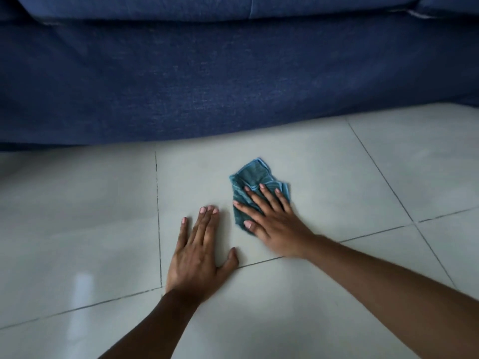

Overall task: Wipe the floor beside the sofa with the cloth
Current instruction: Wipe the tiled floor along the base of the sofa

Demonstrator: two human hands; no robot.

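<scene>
A crumpled teal cloth (252, 177) lies on the pale tiled floor (324, 177), a short way in front of the blue sofa (207, 79). My right hand (274, 221) presses flat on the cloth's near half, fingers spread over it, so part of the cloth is hidden under the palm. My left hand (199, 252) rests flat on the bare tile to the left of the cloth, fingers extended, holding nothing.
The sofa's fabric front fills the upper half of the view and reaches down to the floor. Dark grout lines (158, 216) cross the tiles. A light reflection (81, 291) shows on the floor at the lower left.
</scene>
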